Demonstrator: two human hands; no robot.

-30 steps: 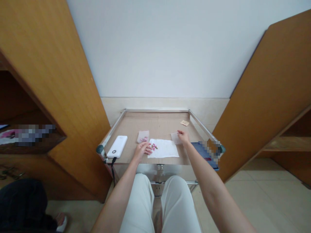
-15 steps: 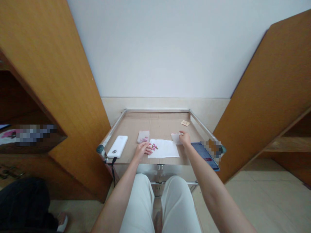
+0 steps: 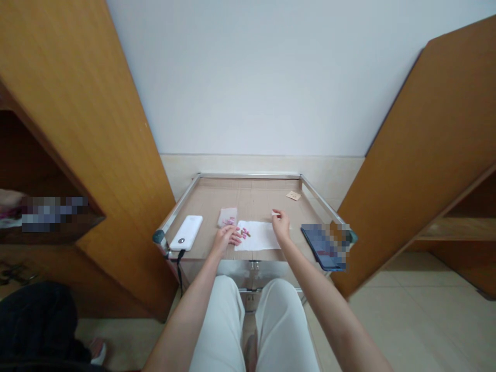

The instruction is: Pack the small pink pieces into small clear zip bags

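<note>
My left hand (image 3: 227,240) rests on the cardboard-lined tabletop (image 3: 256,199), fingers apart and holding nothing, right next to a small cluster of pink capsules (image 3: 244,233). Those capsules lie at the left edge of a white paper sheet (image 3: 259,236). Behind my hand, more pink pieces sit on a translucent square packet (image 3: 228,217). My right hand (image 3: 281,225) is raised just above the paper's far right corner, its fingertips pinched on a small white scrap (image 3: 275,213). A small tan card (image 3: 293,195) lies further back.
A white power bank (image 3: 186,233) with a black cable lies at the left. A dark tablet (image 3: 323,248), partly pixelated, lies at the right edge. A metal rail (image 3: 250,175) borders the tabletop, and open wooden cabinet doors stand on both sides.
My right hand has moved left onto the paper's corner, and the translucent sheet beside it now shows only as a small white scrap at the fingertips. My left hand has barely moved.
</note>
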